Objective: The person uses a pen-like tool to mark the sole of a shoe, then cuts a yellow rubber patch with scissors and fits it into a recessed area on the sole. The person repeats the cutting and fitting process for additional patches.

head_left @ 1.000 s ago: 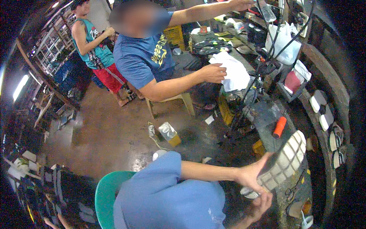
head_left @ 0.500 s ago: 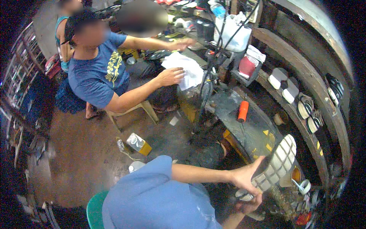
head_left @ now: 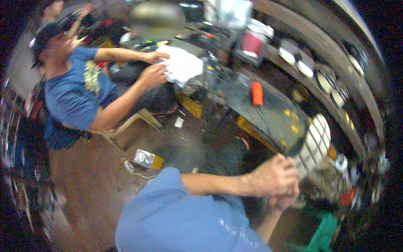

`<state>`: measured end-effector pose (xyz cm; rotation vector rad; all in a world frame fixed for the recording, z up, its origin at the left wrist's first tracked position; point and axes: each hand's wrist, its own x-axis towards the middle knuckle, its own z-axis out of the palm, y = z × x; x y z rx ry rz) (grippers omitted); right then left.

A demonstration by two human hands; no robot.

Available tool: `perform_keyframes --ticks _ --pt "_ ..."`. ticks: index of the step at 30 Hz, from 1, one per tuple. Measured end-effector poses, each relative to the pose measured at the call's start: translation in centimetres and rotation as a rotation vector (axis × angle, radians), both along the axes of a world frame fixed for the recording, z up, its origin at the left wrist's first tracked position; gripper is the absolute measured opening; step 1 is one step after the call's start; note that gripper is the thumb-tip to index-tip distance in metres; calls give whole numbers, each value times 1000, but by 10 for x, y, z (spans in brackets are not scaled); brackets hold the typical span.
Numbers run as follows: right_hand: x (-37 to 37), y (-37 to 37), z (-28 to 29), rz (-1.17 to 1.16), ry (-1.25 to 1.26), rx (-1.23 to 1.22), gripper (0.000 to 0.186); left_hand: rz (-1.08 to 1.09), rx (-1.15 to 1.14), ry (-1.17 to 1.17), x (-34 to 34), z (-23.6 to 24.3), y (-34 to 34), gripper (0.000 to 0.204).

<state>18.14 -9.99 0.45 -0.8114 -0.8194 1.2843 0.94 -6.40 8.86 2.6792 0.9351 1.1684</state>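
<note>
A shoe (head_left: 314, 145) with a pale sole crossed by dark grooves is tilted up in front of me at the right, sole in view. My left hand (head_left: 270, 175) is curled closed at its near end, fingers pressed together. Just below, my right hand (head_left: 286, 198) is closed around the same end, partly covered by the left. Blur and the overlapping hands hide the exact grip and most of the shoe's upper. Beyond the shoe runs a dark bench top (head_left: 273, 115) with yellow patches.
An orange cylinder (head_left: 257, 94) with a cord lies on the bench. Footwear (head_left: 296, 59) lines the right-hand shelf. At left, a seated co-worker (head_left: 77, 92) holds white cloth (head_left: 184, 65). A yellow-and-white box (head_left: 147, 159) is on the floor; something green (head_left: 321, 233) shows at lower right.
My left hand has gone from spread along the sole to closed at the shoe's near end. The view has swung. The co-worker's outstretched hand has come back to the white cloth.
</note>
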Motion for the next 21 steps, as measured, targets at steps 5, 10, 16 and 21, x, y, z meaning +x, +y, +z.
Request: perform_keyframes --ticks 5,10,16,21 --pt "-17 3 21 89 411 -120 48 -53 15 -24 -19 5 0 24" --pt "-29 6 44 41 452 -78 58 -4 31 30 -20 24 9 27" --pt "-34 20 59 78 522 -40 50 -38 -118 -53 -17 41 29 28" --pt "-26 17 64 20 333 -75 46 -104 -240 -69 -19 45 37 31"
